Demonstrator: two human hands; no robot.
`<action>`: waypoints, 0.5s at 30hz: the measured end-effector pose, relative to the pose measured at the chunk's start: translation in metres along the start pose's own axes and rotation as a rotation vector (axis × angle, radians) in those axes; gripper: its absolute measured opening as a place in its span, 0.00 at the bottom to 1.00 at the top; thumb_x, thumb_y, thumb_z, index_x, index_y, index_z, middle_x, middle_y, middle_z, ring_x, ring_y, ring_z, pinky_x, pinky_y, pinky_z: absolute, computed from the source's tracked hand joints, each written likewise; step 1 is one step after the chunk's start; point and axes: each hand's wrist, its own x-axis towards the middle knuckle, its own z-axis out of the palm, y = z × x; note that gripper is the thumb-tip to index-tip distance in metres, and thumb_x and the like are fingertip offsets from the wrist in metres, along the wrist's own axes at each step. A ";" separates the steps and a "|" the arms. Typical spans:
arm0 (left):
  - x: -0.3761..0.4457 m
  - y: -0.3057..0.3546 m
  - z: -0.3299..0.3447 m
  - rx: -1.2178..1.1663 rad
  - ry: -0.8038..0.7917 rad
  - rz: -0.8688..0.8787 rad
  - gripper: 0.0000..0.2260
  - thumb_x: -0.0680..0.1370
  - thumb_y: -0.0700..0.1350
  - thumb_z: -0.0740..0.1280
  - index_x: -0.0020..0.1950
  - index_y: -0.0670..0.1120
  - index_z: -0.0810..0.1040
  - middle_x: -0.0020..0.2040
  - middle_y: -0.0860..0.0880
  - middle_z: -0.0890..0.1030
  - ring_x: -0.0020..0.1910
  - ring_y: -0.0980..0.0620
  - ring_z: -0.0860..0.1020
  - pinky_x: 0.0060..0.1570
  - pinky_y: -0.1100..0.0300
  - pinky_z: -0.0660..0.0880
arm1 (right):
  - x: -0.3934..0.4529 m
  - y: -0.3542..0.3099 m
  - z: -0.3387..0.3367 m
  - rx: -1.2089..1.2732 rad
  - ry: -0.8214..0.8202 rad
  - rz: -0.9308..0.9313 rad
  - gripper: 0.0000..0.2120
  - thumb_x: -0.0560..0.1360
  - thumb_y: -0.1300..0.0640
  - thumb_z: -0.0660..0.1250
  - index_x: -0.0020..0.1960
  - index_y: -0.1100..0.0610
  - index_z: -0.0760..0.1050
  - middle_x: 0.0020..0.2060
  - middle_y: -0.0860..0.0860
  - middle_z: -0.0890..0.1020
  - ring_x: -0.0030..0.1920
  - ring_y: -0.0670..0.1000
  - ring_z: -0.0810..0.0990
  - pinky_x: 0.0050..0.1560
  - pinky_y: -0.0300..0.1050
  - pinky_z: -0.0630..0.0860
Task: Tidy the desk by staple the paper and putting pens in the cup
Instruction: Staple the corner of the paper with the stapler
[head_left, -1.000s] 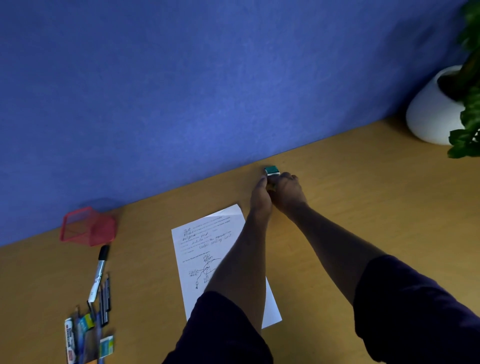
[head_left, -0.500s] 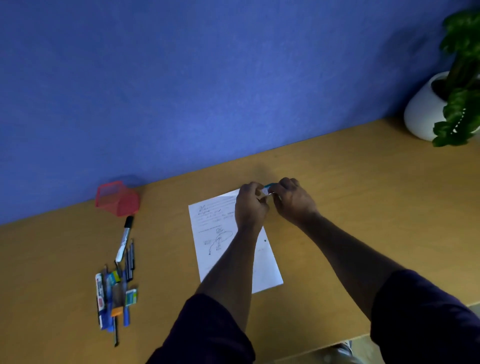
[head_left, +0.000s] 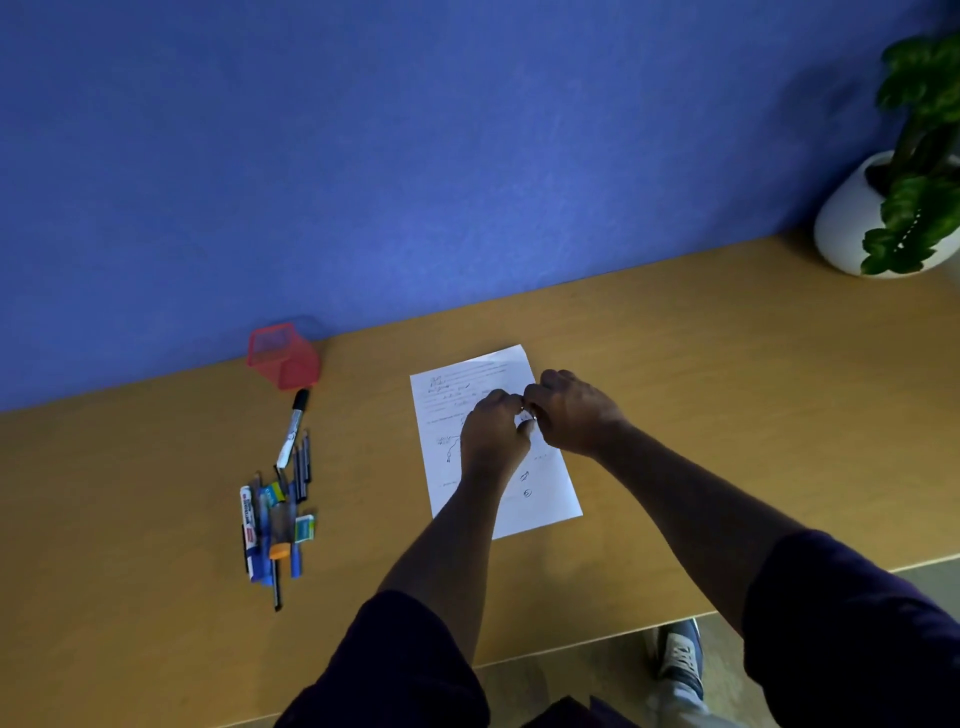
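Stapling step in hand; both hands, left hand (head_left: 493, 434) and right hand (head_left: 574, 413), curled together over the paper (head_left: 470, 376), pinching something small, unidentifiable; pens (head_left: 275, 519) lay left of paper; next likely needs corner alignment.

Object between hands (head_left: 524, 415) hidden; plant (head_left: 919, 156) cropped.

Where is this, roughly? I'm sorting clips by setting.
Probably an office or study desk: a wooden desk against a blue wall, with loose pens, a red mesh pen cup and handwritten paper.
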 end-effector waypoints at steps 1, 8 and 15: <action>-0.004 -0.002 -0.001 -0.007 -0.005 -0.014 0.07 0.76 0.45 0.72 0.52 0.46 0.82 0.49 0.49 0.83 0.48 0.48 0.81 0.47 0.52 0.80 | -0.001 -0.003 0.001 0.004 -0.014 -0.008 0.12 0.77 0.61 0.61 0.57 0.58 0.78 0.49 0.57 0.78 0.52 0.58 0.78 0.46 0.50 0.77; -0.028 -0.021 -0.003 -0.008 -0.164 -0.050 0.04 0.76 0.44 0.72 0.48 0.46 0.83 0.49 0.49 0.83 0.49 0.48 0.80 0.49 0.53 0.79 | -0.002 -0.013 0.012 0.046 -0.328 0.040 0.11 0.79 0.49 0.61 0.58 0.51 0.76 0.50 0.53 0.79 0.50 0.55 0.81 0.49 0.52 0.80; -0.045 -0.029 -0.005 -0.084 -0.171 -0.096 0.04 0.73 0.43 0.74 0.47 0.45 0.84 0.47 0.48 0.84 0.48 0.46 0.81 0.47 0.52 0.79 | 0.001 -0.020 0.020 0.109 -0.609 0.042 0.15 0.79 0.41 0.57 0.57 0.44 0.78 0.44 0.41 0.80 0.43 0.47 0.75 0.37 0.41 0.66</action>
